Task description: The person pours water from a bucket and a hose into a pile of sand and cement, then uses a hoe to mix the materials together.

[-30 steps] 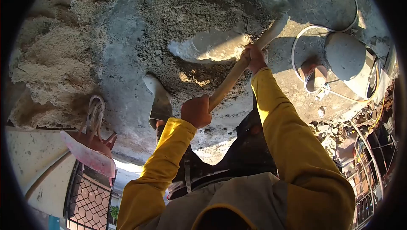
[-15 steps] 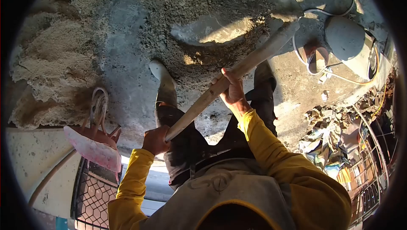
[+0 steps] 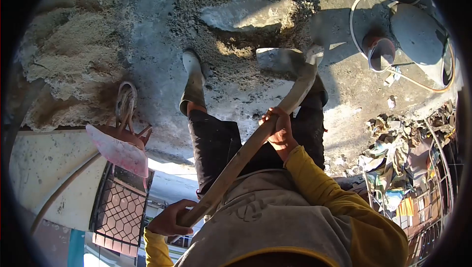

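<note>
Both my hands grip the long wooden handle of a hoe (image 3: 236, 161), which runs diagonally across my body. My left hand (image 3: 169, 218) is wrapped round the handle's lower end, beside my waist. Farther up the handle, my right hand (image 3: 281, 129) is closed on it in front of my thighs. The hoe's flat grey blade (image 3: 279, 60) rests at the near edge of a loose, grainy grey-brown mix (image 3: 191, 6) on the ground, near my right foot. A pale patch (image 3: 248, 14) lies in the mix beyond the blade.
A sand heap (image 3: 73, 65) rises at left, above a pink-and-red tub-like object (image 3: 120, 149). At right stand a bucket (image 3: 381, 54) and a large grey drum (image 3: 420, 33), with a hose (image 3: 354, 14) looped around them. Crumpled bags (image 3: 393, 159) lie by a metal rack (image 3: 442, 168).
The hoe has come toward my body, its head moving down and left from the upper right. Both hands have moved back with it, my left hand down to my waist.
</note>
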A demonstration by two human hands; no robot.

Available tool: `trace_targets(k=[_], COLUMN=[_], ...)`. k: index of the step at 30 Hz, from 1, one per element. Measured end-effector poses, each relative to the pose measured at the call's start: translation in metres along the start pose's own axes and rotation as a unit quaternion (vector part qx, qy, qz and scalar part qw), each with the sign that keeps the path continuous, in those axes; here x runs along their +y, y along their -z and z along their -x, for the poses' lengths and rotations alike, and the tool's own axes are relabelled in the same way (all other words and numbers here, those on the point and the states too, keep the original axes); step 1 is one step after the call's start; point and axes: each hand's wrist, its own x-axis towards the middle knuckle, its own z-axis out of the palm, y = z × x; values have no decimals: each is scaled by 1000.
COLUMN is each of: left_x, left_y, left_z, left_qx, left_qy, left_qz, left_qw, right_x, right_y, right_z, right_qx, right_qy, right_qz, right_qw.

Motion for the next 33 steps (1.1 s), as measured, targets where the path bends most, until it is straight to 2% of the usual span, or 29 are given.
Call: trace_targets(k=[2,3,6,7,9,10,11,12,14,16,17,18,20,23,25,26,27,28,30,32,33], left_x=[10,25,27,16,41,59,82,102,139,158,159,160,157,151,144,144,147,147,142,136,130], left_y=[23,36,72,85,95,76,56,29,9,-28,-46,-59,-72,-92,-103,-106,-109,-111,-113,-106,-101], left_z=[22,19,-45,-86,-170,-205,-242,-265,-278,-276,-267,-258,-240,-227,-222,-218,-211,-204,-193,-182,-176], left_qx=[17,33,80,102,152,164,171,154,124,102,103,102,81,59,-21,-23,-37,-50,-40,-20,-21], left_qy=[28,-8,-161,-242,-406,-452,-498,-488,-504,-607,-621,-643,-650,-668,-723,-725,-733,-740,-748,-756,-760], left_qz=[121,155,137,-10,-215,-143,-76,119,49,56,60,60,53,28,33,35,28,20,38,8,8], left_qw=[992,987,974,965,875,865,847,851,853,786,775,756,754,742,690,687,679,670,661,654,649], right_x=[38,54,100,114,120,118,113,103,53,-2,-29,-50,-71,-95,-111,-119,-124,-134,-156,-169,-172], right_y=[25,32,80,102,127,139,147,143,107,78,61,23,52,44,33,26,20,24,22,9,-4], right_z=[-25,-44,-128,-155,-198,-216,-232,-242,-243,-245,-232,-184,-224,-181,-153,-140,-126,-128,-131,-116,-105], right_qx=[61,97,141,129,148,159,110,107,60,1,-30,-21,-23,-24,0,20,6,4,-81,-73,-42], right_qy=[-23,-36,-77,-74,-97,-114,-141,-116,-87,-85,-103,-28,-76,-82,-76,-74,-29,-25,-117,-104,-47], right_qz=[-3,-48,-145,-160,-177,-192,-215,-210,-206,-165,-128,-151,-86,-61,-39,-17,57,60,14,18,52], right_qw=[998,994,976,976,968,962,960,965,973,983,986,988,993,994,996,997,998,998,990,992,997])
